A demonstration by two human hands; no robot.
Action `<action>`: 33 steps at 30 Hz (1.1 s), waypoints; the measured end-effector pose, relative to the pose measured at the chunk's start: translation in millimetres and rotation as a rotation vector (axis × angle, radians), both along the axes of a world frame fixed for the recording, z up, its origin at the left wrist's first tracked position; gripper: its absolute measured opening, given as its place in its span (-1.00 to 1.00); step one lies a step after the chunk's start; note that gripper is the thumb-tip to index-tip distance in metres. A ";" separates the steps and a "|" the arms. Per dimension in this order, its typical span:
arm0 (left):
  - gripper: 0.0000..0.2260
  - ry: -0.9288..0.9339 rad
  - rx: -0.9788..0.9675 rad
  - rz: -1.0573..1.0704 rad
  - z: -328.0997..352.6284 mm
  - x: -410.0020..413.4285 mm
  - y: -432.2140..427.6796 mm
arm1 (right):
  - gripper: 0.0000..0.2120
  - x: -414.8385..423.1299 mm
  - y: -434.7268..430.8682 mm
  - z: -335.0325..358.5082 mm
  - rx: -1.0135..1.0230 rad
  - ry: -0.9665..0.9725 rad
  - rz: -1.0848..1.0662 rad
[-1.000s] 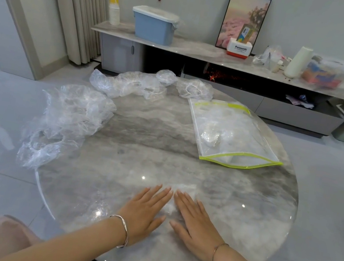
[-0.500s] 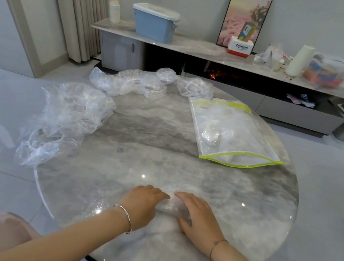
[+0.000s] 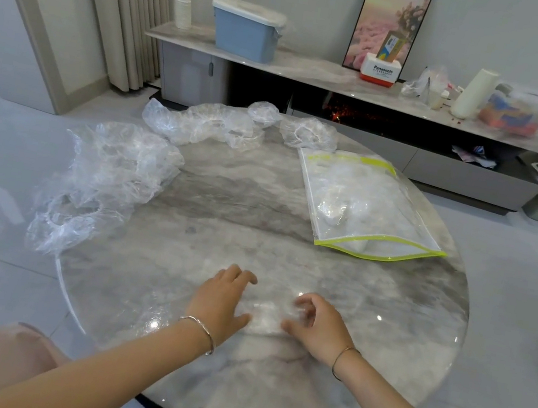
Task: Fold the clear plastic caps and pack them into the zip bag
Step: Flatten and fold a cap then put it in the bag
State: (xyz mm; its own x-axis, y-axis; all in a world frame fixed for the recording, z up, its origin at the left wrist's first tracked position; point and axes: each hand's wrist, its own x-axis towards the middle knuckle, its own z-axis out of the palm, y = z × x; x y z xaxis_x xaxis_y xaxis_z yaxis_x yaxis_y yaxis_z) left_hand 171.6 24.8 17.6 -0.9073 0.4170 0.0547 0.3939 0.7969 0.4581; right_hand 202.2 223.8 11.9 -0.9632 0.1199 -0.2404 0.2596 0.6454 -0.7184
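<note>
2 hands flank 1 small bunched clear plastic cap (image 3: 265, 314) near the marble table's (image 3: 227, 229) front edge. Left hand (image 3: 221, 299) curls on its left end; right hand (image 3: 317, 322) pinches its right end. Zip bag (image 3: 399, 204) lies well apart, far right. Loose caps (image 3: 112, 174) heaped left.

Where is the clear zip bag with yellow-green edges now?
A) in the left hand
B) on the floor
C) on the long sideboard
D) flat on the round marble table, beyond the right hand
D: the clear zip bag with yellow-green edges lies flat on the round grey marble table, beyond the right hand, which pinches a crumpled clear plastic cap.
</note>
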 end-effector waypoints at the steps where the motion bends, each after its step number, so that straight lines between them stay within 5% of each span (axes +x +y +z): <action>1: -0.58 0.144 -0.023 -0.091 1.1 -0.7 1.7 | -0.71 -1.9 0.2 0.2 0.013 -0.034 0.013; 3: -0.64 0.295 -0.057 -0.248 2.2 1.8 5.4 | -0.77 -4.6 -0.9 0.1 0.026 -0.064 0.043; 5: -0.77 0.234 -0.048 -0.248 7.1 4.8 8.4 | -0.79 -6.5 -1.8 3.7 -0.087 -0.061 -0.001; 12: -0.64 -0.287 0.487 0.084 9.4 1.2 12.5 | -0.83 -4.3 -1.4 35.3 -0.616 -0.064 -0.172; 16: -0.76 -0.470 0.720 0.037 18.0 1.8 24.9 | -0.80 1.5 -4.3 42.8 -0.712 -0.087 -0.138; 22: -0.82 -0.548 0.815 0.065 19.6 3.4 41.4 | -0.74 9.7 -2.1 49.6 -0.709 -0.037 -0.119; 27: -0.87 -0.702 0.960 0.123 26.9 -5.4 56.4 | -0.47 7.4 14.0 51.6 -0.833 -0.075 -0.283; 33: -0.86 -0.879 0.918 0.114 21.4 -21.2 84.4 | -0.81 5.2 43.1 54.2 -1.020 -0.180 -0.314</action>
